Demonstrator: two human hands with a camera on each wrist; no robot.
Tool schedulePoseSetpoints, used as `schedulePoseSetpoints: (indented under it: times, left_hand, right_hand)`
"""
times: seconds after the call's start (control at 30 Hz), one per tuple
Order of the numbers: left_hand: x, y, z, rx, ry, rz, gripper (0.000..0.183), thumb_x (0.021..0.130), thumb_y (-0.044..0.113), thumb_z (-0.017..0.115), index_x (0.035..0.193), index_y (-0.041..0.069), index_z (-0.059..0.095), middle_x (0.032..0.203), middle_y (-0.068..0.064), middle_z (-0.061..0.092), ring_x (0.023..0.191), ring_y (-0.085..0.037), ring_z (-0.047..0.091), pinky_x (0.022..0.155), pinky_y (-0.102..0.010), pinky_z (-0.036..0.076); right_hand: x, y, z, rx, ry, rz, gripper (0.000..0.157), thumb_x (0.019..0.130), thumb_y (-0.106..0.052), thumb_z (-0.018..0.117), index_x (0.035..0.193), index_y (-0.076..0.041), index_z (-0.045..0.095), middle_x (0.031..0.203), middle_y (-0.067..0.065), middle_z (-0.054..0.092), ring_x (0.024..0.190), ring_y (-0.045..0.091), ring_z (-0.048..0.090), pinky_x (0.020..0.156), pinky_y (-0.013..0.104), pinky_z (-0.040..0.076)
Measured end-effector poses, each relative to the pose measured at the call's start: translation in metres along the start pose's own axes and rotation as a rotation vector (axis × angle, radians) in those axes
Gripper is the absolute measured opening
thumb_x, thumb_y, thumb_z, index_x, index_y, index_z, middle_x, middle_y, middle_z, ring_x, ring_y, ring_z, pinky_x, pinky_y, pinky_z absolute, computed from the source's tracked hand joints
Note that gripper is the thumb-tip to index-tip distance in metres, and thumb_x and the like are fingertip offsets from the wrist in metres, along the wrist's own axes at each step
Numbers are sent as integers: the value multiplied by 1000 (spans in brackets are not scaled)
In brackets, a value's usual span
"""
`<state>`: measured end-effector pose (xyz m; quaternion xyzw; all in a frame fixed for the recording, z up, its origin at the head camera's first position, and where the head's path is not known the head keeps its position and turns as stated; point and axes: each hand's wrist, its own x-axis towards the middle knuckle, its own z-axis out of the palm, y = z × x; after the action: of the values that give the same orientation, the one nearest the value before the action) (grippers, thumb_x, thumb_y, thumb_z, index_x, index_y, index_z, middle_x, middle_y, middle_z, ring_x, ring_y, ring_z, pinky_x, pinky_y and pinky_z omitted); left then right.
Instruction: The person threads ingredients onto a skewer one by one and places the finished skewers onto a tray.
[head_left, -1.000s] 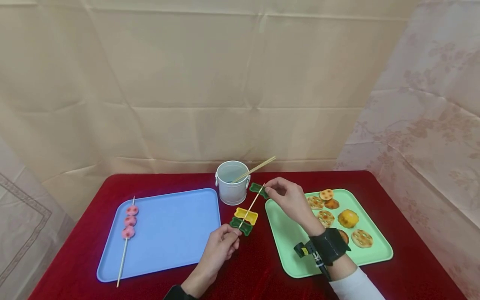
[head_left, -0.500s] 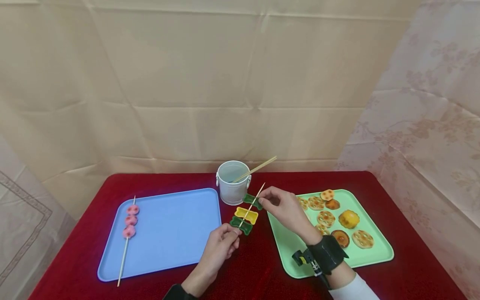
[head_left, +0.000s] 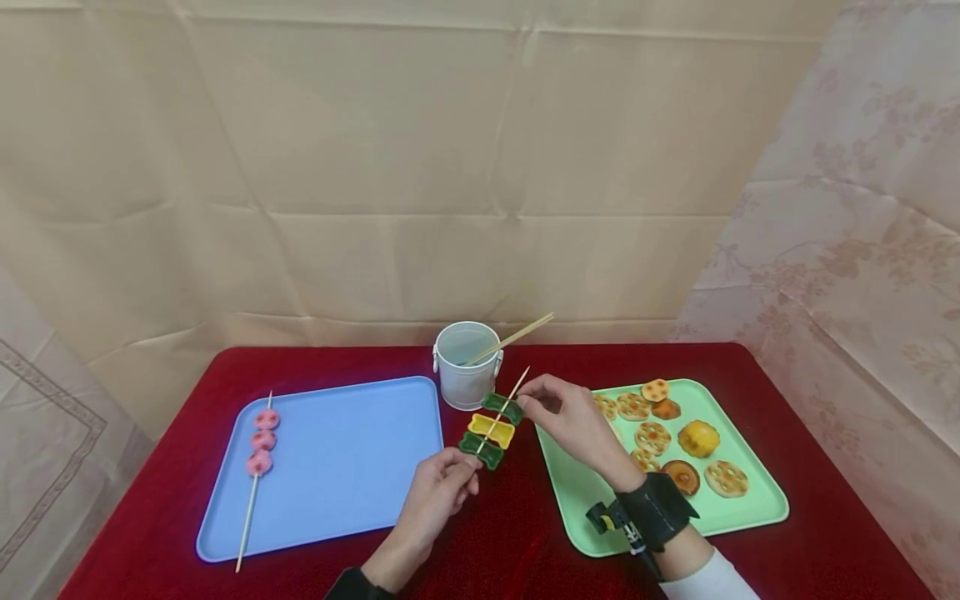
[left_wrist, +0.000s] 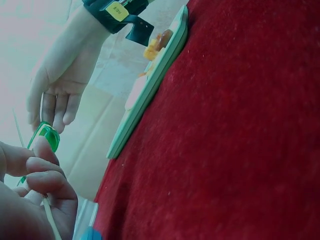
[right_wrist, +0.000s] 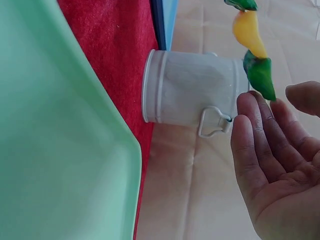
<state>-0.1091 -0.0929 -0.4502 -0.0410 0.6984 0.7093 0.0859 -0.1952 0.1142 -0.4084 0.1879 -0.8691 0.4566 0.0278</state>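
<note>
My left hand (head_left: 442, 487) grips a bamboo skewer (head_left: 522, 377) near its lower part, fingers curled round it. On the skewer sit a lower green pepper-like piece (head_left: 481, 450), a yellow one (head_left: 491, 431) and an upper green one (head_left: 502, 407). My right hand (head_left: 573, 417) is beside the upper green piece, fingertips at its right end. In the right wrist view, the thumb (right_wrist: 304, 97) stands apart from that piece (right_wrist: 260, 77) with a small gap. The skewer's pointed tip shows above the upper piece. In the left wrist view, the right fingertips are close to green.
A blue tray (head_left: 345, 467) on the left bears a skewer with pink pieces (head_left: 263, 441). The green tray (head_left: 585, 517) on the right holds lotus-root-like slices (head_left: 726, 478), a mushroom-like piece (head_left: 681, 477) and a yellow piece (head_left: 698, 438). Behind, a white bucket (head_left: 465, 387) holds bare skewers (head_left: 517, 337).
The upper green piece has slid down the skewer towards the yellow one, most of it by half a second ago. The right hand came down with it and has since stayed nearly still.
</note>
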Motion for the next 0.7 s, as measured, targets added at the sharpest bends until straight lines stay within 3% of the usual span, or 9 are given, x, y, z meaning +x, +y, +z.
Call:
schedulePoseSetpoints:
  times: [0.1,0.2,0.33,0.57,0.7]
  left_hand:
    - [1,2,-5,61,29,17,22,93,12,55,98,-9,62,70,-3,61,57,-8,46,47,-18,35]
    - [1,4,-12,151,69,39,23,93,17,58,97,-4,67,80,-6,65,70,-12,53,61,-24,42]
    - [0,6,-25,261,125,78,23,92,22,62,96,1,72,90,-9,67,82,-16,54,73,-32,43]
    - [-6,10,-47,482,237,151,18,86,24,70,92,8,76,78,1,65,64,-11,48,55,-25,39]
    - [-10,11,-61,571,284,170,15,84,23,73,90,9,77,80,3,68,64,-9,51,55,-24,42]
  right_hand:
    - [0,1,-3,10,0,2,12,90,-31,65,96,-22,68,86,-9,68,77,8,64,71,33,53]
    - [-1,4,-6,11,2,-3,11,90,-31,65,96,-22,68,86,-7,69,76,7,64,70,33,53]
    - [-2,7,-9,14,-1,-3,10,91,-29,65,96,-21,69,88,-7,70,78,7,65,70,33,53]
    - [-4,10,-11,9,2,-12,9,91,-28,65,96,-22,69,86,-8,70,77,5,64,69,32,53]
    - [-5,11,-10,-2,8,-10,9,90,-29,66,95,-22,69,85,-8,69,76,4,63,69,32,52]
